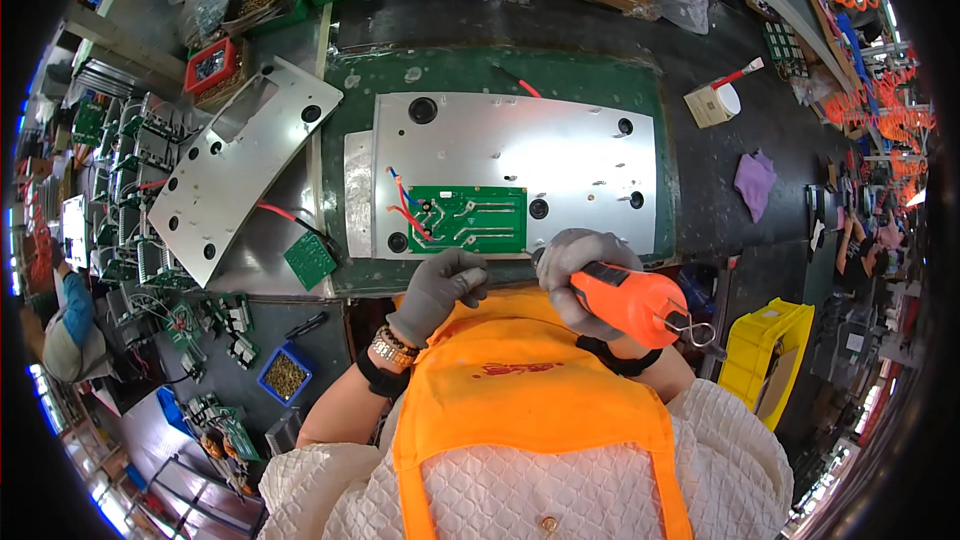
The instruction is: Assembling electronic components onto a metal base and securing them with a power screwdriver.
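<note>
In front of me a silver metal plate (570, 140) with black round grommets lies on a green mat. A green circuit board (490, 202) with red and blue wires rests at the plate's near left part. My right hand (585, 270), in a grey glove, is wrapped round an orange electric screwdriver (640, 302) held at the plate's near edge. The tool's tip is hidden by the hand. My left hand (443, 290), also gloved, is just below the circuit board with its fingers curled together. Whatever those fingers hold, if anything, is hidden.
On the left lie a second metal plate (250, 160) and another circuit board (310, 258) with a red wire. A blue bin of small parts (285, 375) stands nearer. At right are a white pot with a brush (713, 105), a purple cloth (754, 185) and a yellow crate (765, 355).
</note>
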A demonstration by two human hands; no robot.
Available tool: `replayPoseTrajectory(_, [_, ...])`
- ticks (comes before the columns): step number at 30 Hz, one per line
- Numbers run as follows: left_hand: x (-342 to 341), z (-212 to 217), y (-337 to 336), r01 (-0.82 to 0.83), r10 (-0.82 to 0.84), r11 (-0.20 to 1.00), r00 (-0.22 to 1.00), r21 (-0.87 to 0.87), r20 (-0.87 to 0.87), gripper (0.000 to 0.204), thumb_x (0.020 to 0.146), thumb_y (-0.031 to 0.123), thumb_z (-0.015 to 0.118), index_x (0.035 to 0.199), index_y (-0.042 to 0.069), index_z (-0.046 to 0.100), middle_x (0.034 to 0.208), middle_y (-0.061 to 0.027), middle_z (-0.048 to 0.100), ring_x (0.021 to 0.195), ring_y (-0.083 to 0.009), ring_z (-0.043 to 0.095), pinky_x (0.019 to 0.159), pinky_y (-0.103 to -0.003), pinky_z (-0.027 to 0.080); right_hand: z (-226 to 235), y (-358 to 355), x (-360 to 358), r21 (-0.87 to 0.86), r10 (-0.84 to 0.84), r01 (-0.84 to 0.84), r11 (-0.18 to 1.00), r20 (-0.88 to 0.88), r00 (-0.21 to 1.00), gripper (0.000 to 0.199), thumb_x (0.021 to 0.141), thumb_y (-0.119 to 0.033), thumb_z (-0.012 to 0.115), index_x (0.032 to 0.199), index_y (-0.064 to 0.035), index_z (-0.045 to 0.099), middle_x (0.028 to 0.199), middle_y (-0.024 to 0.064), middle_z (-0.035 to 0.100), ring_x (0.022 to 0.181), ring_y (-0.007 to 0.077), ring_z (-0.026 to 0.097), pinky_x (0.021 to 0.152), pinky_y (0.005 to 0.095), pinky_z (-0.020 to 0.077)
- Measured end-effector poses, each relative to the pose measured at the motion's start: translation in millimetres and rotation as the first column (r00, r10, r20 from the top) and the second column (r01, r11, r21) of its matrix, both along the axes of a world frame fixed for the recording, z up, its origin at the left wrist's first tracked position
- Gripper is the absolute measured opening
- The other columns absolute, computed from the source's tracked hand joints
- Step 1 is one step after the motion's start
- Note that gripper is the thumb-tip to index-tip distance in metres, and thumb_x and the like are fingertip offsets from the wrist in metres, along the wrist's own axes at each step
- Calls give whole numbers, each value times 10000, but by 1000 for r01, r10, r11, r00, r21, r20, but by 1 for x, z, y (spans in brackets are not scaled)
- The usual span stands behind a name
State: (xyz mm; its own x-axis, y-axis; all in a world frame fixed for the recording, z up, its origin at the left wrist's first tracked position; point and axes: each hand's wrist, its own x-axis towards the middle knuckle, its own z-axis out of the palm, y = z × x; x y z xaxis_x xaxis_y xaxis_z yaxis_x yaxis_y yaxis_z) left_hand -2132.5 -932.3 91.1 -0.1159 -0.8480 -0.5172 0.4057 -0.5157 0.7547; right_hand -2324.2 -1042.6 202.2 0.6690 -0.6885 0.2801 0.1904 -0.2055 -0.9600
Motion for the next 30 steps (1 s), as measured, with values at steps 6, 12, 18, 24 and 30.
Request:
replayPoseTrajectory(6, [11,1,11,-69,69,998,998,-13,-4,198,969,159,590,1079,-5,607,859,-62,645,724,-120,622,644,-266,526,20,-3,5,84,-18,-3,996,252,968,309,826,-31,671,1057,-69,470,772,42,572,669,177,551,588,315,460])
replayPoseTrajectory(12, [9,17,22,-127,124,992,989,-26,-74,168,891,91,694,1010,-14,637,833,-30,639,704,-88,600,653,-234,519,32,-12,21,172,37,-146,974,515,856,388,778,-107,753,1083,-117,513,638,-27,553,493,111,516,492,269,434])
replayPoseTrajectory(18, [10,24,24,-177,175,984,981,-17,-89,196,887,88,700,1039,-23,644,836,-31,648,706,-84,602,659,-230,518,28,-9,26,257,11,-169,951,520,854,423,769,-159,777,1110,-125,528,665,-11,581,540,148,577,521,306,465])
replayPoseTrajectory(24, [15,28,30,-239,235,971,966,-29,-105,176,896,82,684,1016,-40,642,833,-46,650,714,-104,605,664,-239,506,27,-9,26,257,20,-178,950,520,854,419,750,-114,759,1102,-117,530,664,-12,580,524,141,567,515,295,459])
replayPoseTrajectory(30, [17,31,31,-205,206,979,977,21,-54,143,901,73,674,985,-41,652,836,-45,647,719,-104,602,660,-244,501,30,-7,32,247,16,-174,953,535,844,404,752,-101,754,1085,-111,527,644,-14,562,512,135,545,507,292,450])
